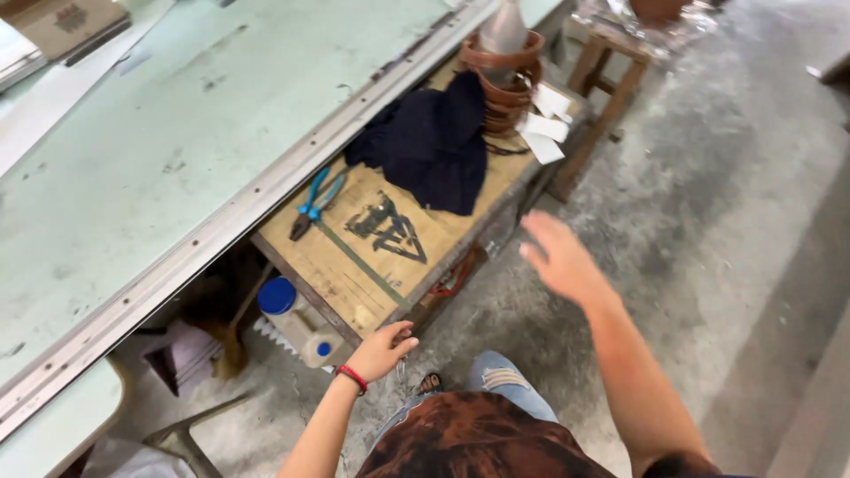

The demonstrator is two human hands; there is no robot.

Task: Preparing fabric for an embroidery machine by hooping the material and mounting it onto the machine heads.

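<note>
My left hand [382,348] rests its fingers on the near corner of a low wooden crate [359,265] painted with dark marks, and holds nothing. A red band sits on that wrist. My right hand [558,257] hovers in the air over the concrete floor, to the right of the crate, fingers apart and empty. On the crate lie blue-handled pliers [316,202] and a dark navy cloth [434,146].
A long pale green worktable [159,159] with a metal edge rail runs along the left. A stack of brown leather rings [506,84] and white paper pieces [544,128] sit at the crate's far end. A white jug with blue cap [297,320] stands below. A wooden stool [611,80] stands beyond.
</note>
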